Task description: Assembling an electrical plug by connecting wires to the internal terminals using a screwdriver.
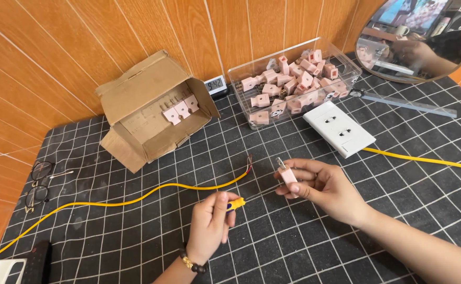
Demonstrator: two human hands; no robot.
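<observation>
A pink plug [287, 174] is pinched between the thumb and fingertips of the right hand [325, 190], which is closed on its body, with the two metal prongs left bare and pointing up and away to the left. The plug's long axis is thus tilted from lower right to upper left, and it is held above the mat [398, 158], near the middle of it. A small screwdriver [237, 203] with a yellow handle is gripped in the left hand [212, 226], whose fingers are curled shut round it; its thin shaft is aimed right, toward the plug, nearly level. The plug is judged light, hard and rigid, of smooth plastic that could slip, so it is best taken by its flat sides, clear of the prongs. The screwdriver is likewise light and stiff. Just beyond both hands a yellow wire [136, 200] lies on the mat, its stripped end [249, 164] pointing up toward the right; it looks limp and easily bent. Farther out are seen a white socket [339, 128], a clear bin [241, 71] of pink plugs, an open carton [136, 87], spectacles [38, 184] and a mirror [425, 76].
</observation>
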